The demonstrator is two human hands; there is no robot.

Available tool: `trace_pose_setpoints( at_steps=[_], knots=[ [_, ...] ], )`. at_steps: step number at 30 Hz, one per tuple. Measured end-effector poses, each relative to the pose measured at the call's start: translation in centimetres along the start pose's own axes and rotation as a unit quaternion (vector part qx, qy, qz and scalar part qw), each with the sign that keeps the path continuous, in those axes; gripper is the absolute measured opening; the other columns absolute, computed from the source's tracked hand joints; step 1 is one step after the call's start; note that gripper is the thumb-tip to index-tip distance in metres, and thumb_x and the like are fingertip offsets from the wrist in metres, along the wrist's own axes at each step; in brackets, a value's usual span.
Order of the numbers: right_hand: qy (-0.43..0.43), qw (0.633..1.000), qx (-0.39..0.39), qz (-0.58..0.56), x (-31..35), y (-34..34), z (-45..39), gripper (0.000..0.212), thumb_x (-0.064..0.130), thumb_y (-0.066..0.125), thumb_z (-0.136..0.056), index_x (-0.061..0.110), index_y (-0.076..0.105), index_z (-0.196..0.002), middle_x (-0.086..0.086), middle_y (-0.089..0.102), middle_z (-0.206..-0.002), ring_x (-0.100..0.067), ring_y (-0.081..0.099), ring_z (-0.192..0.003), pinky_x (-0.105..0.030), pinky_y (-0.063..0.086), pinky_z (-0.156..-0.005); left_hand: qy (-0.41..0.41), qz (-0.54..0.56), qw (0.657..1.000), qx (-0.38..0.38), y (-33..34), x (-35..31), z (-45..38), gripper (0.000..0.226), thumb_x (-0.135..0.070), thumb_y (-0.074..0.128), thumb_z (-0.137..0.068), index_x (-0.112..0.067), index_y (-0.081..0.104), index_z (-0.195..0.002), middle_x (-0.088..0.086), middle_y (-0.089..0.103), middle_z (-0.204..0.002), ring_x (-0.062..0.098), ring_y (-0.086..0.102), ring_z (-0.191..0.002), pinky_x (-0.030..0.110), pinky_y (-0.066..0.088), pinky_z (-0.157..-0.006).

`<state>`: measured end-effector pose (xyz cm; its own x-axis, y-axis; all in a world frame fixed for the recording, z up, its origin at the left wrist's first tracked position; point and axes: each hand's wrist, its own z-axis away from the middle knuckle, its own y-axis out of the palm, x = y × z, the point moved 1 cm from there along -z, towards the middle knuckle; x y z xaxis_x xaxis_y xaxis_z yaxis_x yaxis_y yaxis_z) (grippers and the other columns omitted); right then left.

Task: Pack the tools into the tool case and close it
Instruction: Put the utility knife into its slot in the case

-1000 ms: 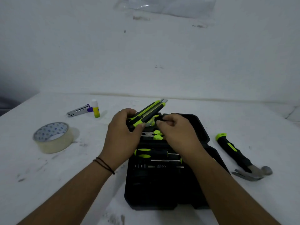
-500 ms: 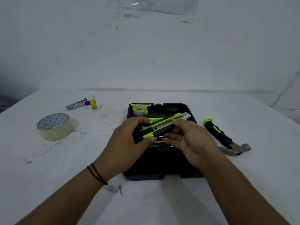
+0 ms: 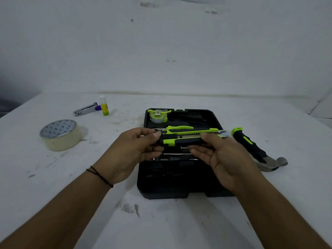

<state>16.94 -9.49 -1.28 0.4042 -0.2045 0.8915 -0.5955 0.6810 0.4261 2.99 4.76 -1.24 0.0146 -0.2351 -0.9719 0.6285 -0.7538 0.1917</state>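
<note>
A black tool case (image 3: 179,187) lies open on the white table. Both hands hold a green-and-black utility knife (image 3: 188,136) level above its middle. My left hand (image 3: 133,151) grips the knife's butt end; my right hand (image 3: 221,155) pinches it near the blade end. A green tape measure (image 3: 158,115) sits in the case's far left corner. Green-handled pliers (image 3: 179,127) and thin screwdriver shafts (image 3: 177,154) lie in the case, partly hidden by the knife. A claw hammer (image 3: 256,150) with a black-and-green handle rests on the table right of the case.
A roll of clear tape (image 3: 60,134) stands on the table to the left. Farther back on the left are a metal stapler (image 3: 86,110) and a glue stick (image 3: 104,106). A white wall rises behind the table.
The knife has turned from pointing up and away to lying level across the case. My view has pulled back, so the case and hammer look farther away.
</note>
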Motion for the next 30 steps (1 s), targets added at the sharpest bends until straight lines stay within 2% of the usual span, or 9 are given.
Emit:
trace_pose_setpoints(
  at_steps=[7, 10, 12, 14, 16, 18, 21, 25, 30],
  knots=[
    [-0.008, 0.998, -0.052, 0.047, 0.3, -1.1, -1.2, 0.014, 0.015, 0.064, -0.083, 0.006, 0.062, -0.093, -0.007, 0.070, -0.082, -0.019, 0.069, -0.072, -0.029, 0.059, -0.066, -0.016, 0.021, 1.000, 0.004, 0.1, 0.1, -1.4, 0.014, -0.009, 0.060, -0.083, -0.005, 0.066, -0.095, 0.004, 0.071, -0.073, 0.013, 0.067, -0.061, 0.019, 0.056, -0.058],
    [-0.073, 0.966, -0.161, 0.188, 1.4, -2.0, -1.5, 0.053, 0.036, 0.075, -0.071, 0.014, 0.057, -0.115, -0.004, 0.065, -0.109, -0.017, 0.066, -0.088, -0.040, 0.055, -0.085, -0.010, 0.008, 1.000, 0.003, 0.1, 0.0, -1.9, 0.011, -0.008, 0.060, -0.083, -0.005, 0.066, -0.092, 0.005, 0.071, -0.074, 0.013, 0.067, -0.061, 0.020, 0.056, -0.058],
    [-0.157, 0.892, -0.164, 0.390, 2.6, -2.0, -1.0, 0.050, 0.042, 0.072, -0.073, 0.026, 0.059, -0.118, 0.010, 0.062, -0.112, -0.007, 0.059, -0.099, -0.028, 0.047, -0.089, -0.008, 0.000, 1.000, 0.002, 0.2, -0.1, -2.2, 0.010, -0.007, 0.060, -0.082, -0.005, 0.066, -0.090, 0.006, 0.070, -0.074, 0.014, 0.067, -0.061, 0.020, 0.057, -0.058],
    [-0.244, 0.789, -0.071, 0.560, 3.5, -1.4, -0.4, 0.036, 0.038, 0.067, -0.077, 0.031, 0.065, -0.112, 0.022, 0.058, -0.107, 0.004, 0.051, -0.103, -0.019, 0.038, -0.096, -0.009, -0.002, 1.000, 0.001, 0.2, -0.2, -2.4, 0.010, -0.006, 0.059, -0.083, -0.005, 0.066, -0.090, 0.008, 0.070, -0.074, 0.015, 0.067, -0.062, 0.020, 0.057, -0.058],
    [-0.249, 0.698, 0.022, 0.671, 3.8, -0.9, -0.6, 0.039, 0.040, 0.066, -0.076, 0.034, 0.063, -0.115, 0.025, 0.056, -0.110, -0.001, 0.049, -0.113, -0.036, 0.029, -0.108, -0.008, -0.006, 1.000, 0.005, 0.3, -0.2, -2.5, 0.009, -0.006, 0.058, -0.083, -0.005, 0.066, -0.089, 0.008, 0.070, -0.074, 0.015, 0.067, -0.063, 0.020, 0.057, -0.058],
    [-0.224, 0.641, 0.064, 0.731, 3.8, -1.0, -1.0, 0.042, 0.037, 0.067, -0.078, 0.035, 0.060, -0.120, 0.019, 0.059, -0.120, -0.006, 0.049, -0.119, -0.041, 0.027, -0.108, -0.009, -0.023, 1.000, 0.013, 0.4, -0.2, -2.4, 0.011, -0.006, 0.058, -0.084, -0.005, 0.066, -0.090, 0.008, 0.070, -0.073, 0.015, 0.067, -0.062, 0.021, 0.057, -0.058],
    [-0.231, 0.651, 0.099, 0.716, 3.7, -1.4, -1.2, 0.044, 0.030, 0.070, -0.078, 0.029, 0.061, -0.121, 0.008, 0.064, -0.117, -0.008, 0.055, -0.109, -0.020, 0.038, -0.094, -0.008, -0.057, 0.998, 0.014, 0.3, 0.0, -2.0, 0.011, -0.005, 0.057, -0.085, -0.004, 0.064, -0.093, 0.008, 0.069, -0.072, 0.014, 0.066, -0.059, 0.021, 0.057, -0.059],
    [-0.245, 0.649, 0.125, 0.710, 2.8, -1.8, -0.8, 0.045, 0.032, 0.070, -0.077, 0.026, 0.061, -0.121, 0.007, 0.063, -0.119, 0.006, 0.047, -0.098, 0.005, 0.027, -0.079, 0.011, -0.145, 0.989, -0.002, -0.4, 0.2, -1.3, 0.009, -0.008, 0.058, -0.085, -0.011, 0.066, -0.084, 0.001, 0.066, -0.067, 0.010, 0.059, -0.057, 0.017, 0.052, -0.052],
    [-0.251, 0.646, 0.148, 0.705, 2.0, -2.2, -0.1, 0.043, 0.030, 0.067, -0.081, 0.021, 0.060, -0.122, 0.007, 0.061, -0.122, 0.008, 0.043, -0.101, 0.002, 0.027, -0.085, 0.076, -0.300, 0.949, -0.051, -1.3, 0.6, -0.9, 0.008, -0.021, 0.064, -0.083, -0.023, 0.071, -0.079, 0.003, 0.067, -0.073, 0.009, 0.052, -0.061, 0.014, 0.041, -0.048]
  ],
)
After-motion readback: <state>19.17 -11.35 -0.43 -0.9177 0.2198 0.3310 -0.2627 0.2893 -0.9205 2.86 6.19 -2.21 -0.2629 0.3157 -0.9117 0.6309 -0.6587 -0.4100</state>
